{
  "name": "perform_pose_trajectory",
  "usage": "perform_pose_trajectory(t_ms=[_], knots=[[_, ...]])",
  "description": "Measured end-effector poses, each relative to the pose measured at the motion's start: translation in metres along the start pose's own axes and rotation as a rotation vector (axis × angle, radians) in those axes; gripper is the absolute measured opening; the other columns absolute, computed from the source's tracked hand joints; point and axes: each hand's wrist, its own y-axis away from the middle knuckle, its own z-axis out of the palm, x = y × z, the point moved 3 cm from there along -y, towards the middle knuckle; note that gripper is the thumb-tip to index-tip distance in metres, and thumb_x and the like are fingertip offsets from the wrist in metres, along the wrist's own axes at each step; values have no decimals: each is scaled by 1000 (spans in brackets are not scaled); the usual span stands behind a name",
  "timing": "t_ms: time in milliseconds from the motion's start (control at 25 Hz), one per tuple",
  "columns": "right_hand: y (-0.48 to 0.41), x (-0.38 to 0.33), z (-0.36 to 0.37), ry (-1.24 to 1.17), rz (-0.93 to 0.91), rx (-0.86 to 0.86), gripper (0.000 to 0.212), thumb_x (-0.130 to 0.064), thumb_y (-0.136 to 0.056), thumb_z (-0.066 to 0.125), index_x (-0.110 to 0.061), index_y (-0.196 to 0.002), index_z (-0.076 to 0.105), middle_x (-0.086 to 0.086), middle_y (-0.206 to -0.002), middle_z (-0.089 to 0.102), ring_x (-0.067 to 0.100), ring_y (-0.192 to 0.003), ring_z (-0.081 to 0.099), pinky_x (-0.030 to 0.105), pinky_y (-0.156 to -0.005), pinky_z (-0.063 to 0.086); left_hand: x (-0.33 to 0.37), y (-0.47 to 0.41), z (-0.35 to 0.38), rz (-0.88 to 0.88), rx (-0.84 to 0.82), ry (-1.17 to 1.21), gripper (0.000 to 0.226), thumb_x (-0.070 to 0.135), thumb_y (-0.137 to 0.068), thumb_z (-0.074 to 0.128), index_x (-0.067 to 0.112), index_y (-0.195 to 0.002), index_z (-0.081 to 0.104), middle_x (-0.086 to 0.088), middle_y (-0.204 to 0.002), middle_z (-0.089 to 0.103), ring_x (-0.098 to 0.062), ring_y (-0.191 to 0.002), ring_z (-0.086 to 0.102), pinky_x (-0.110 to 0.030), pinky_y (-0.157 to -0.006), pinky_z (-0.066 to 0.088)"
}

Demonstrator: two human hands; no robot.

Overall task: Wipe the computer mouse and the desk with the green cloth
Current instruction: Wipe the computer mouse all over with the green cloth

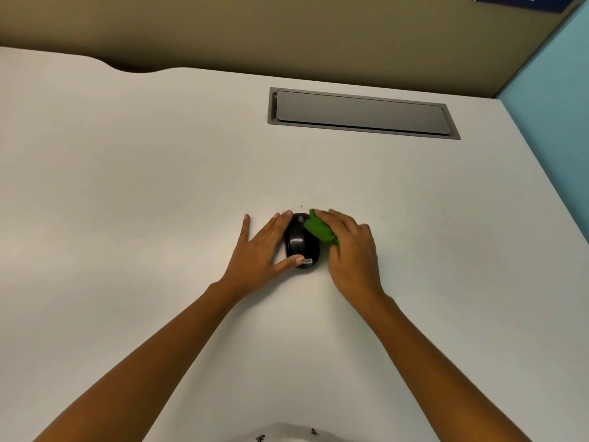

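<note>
While the glossy black computer mouse (301,240) sits on the desk (127,186) well in from every edge, somewhat toward the near right, the left hand (259,253) braces it with fingers spread, thumb at its near end and fingertips along its left flank, and that steady hold looks worth keeping so the smooth rounded shell cannot skid on the matte pale desktop. Bunched into a soft nubby wad, the green cloth (320,229) is pinched under the curled, pressed-together fingers of the right hand (352,250) against the mouse's far right shoulder, where short firm strokes following the curve should serve best. Tiny dark specks (294,208) dot the desk just beyond the mouse, and a flat grey cable hatch (363,113) lies toward the far right edge.
</note>
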Motion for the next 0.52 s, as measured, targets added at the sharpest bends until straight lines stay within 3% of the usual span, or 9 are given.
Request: perform_pose_trajectory(t_ms=[80, 200, 280, 520], knots=[[-28, -6, 11, 42, 18, -87, 62, 5, -85, 44, -31, -135, 48, -2, -142, 49, 26, -118, 43, 38, -100, 40, 0, 0, 0, 11, 13, -1, 95, 81, -80, 20, 23, -154, 6, 6, -161, 19, 1, -144, 6, -47, -119, -14], [-34, -14, 27, 146, 5, -117, 62, -5, -80, 58, -29, -136, 47, -2, -140, 50, 26, -122, 41, 34, -96, 35, -1, -2, 1, 21, 22, -13, 95, 82, -80, 19, 22, -153, 7, 5, -160, 21, -4, -146, 10, -48, -119, -13], [-16, -14, 31, 166, -62, -61, 64, -10, -78, 67, -26, -136, 48, 1, -141, 50, 27, -120, 44, 36, -93, 38, -1, -1, 1, 18, 19, -27, 92, 78, -82, 23, 22, -154, 7, 6, -160, 21, -8, -148, 13, -50, -119, -12], [32, -5, 28, 210, -224, 115, 63, 9, -79, 59, -20, -134, 53, 7, -139, 54, 30, -106, 56, 39, -78, 53, 1, 0, -1, 1, 7, -21, 92, 76, -83, 26, 21, -154, 8, 6, -160, 21, -8, -148, 13, -50, -119, -12]])
